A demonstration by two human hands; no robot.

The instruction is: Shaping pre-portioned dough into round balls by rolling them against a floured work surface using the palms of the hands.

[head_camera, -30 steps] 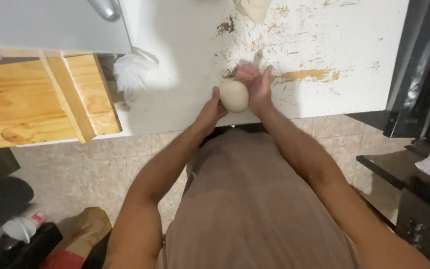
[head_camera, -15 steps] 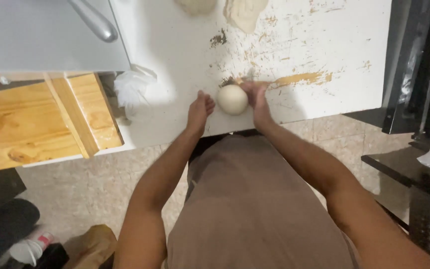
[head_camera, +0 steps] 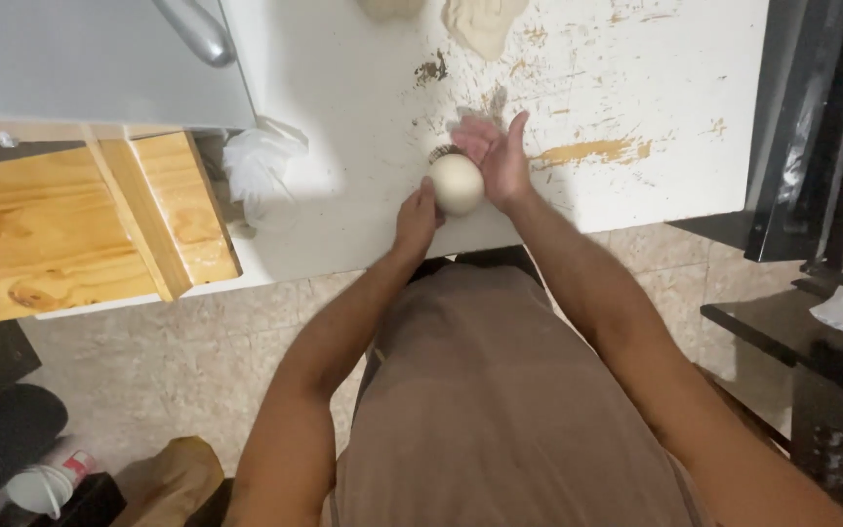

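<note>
- Rolling a smooth dough ball near the front edge of the white surface, it could slip off and drop to the floor.
- The left hand cups one side and the right hand presses the other with open fingers; neither one grips it tight.
- Dry crumbs nearby could stick to the ball.

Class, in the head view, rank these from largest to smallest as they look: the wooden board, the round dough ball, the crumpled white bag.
1. Pale wooden board
2. Crumpled white plastic bag
3. Round, smooth white dough ball, between both hands
</note>
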